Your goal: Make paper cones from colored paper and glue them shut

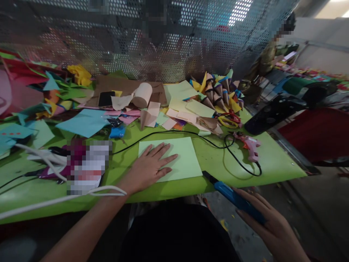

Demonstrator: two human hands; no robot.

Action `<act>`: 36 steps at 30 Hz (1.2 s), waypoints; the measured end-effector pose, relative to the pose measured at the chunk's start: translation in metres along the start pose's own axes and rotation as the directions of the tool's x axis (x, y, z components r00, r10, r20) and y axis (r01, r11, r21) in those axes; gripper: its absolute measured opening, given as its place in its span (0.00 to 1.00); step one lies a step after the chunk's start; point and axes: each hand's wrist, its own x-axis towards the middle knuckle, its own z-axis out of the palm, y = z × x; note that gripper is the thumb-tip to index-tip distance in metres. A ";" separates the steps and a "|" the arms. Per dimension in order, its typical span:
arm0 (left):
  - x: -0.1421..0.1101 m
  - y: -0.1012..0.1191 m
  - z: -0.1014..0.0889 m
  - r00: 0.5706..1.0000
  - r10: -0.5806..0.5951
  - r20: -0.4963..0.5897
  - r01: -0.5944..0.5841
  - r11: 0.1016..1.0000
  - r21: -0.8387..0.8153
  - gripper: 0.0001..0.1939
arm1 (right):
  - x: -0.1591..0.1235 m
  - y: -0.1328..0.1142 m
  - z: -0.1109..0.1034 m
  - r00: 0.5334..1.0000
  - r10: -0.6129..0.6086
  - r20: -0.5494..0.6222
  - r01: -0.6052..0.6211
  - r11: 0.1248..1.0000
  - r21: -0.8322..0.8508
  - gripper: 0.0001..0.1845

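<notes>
My left hand (149, 164) lies flat with spread fingers on a pale green sheet of paper (184, 156) near the table's front edge. In my right hand (268, 218) is a blue utility knife (234, 196), its dark tip pointing up and left. That tip is close to the sheet's lower right corner; I cannot tell whether they touch. A black cable (152, 134) runs just behind the sheet to a pink glue gun (251, 147) on the right.
Scraps of coloured paper, a paper roll (142, 95) and a phone (106, 99) crowd the back of the green table (275, 156). Paper cones (218, 92) and scissors (229, 119) lie back right. White cords (62, 202) cross the left side. A perforated metal screen (174, 54) stands behind.
</notes>
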 end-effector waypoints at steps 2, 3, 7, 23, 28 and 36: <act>0.000 0.000 0.000 1.000 0.000 0.001 0.000 1.000 0.002 0.26 | 0.000 -0.001 0.000 1.000 -0.010 0.007 0.010 1.000 -0.006 0.24; 0.000 0.000 0.000 1.000 -0.001 0.001 0.001 1.000 0.003 0.26 | 0.001 -0.002 0.000 1.000 -0.016 0.007 0.016 1.000 -0.008 0.24; 0.000 0.001 0.001 1.000 -0.012 -0.002 0.012 1.000 -0.003 0.25 | 0.005 -0.013 0.002 0.998 -0.063 0.007 0.063 0.998 -0.001 0.23; 0.002 0.001 -0.014 0.990 -0.049 0.135 0.066 0.990 -0.121 0.27 | 0.030 -0.089 0.051 0.963 -0.254 0.086 0.241 0.960 0.139 0.22; 0.003 0.001 -0.021 0.977 -0.056 0.205 0.096 0.977 -0.190 0.28 | 0.031 -0.093 0.059 0.963 -0.256 0.080 0.241 0.956 0.165 0.23; 0.006 0.001 -0.026 0.957 -0.062 0.283 0.126 0.969 -0.215 0.29 | 0.034 -0.090 0.062 0.961 -0.250 0.120 0.225 0.956 0.190 0.23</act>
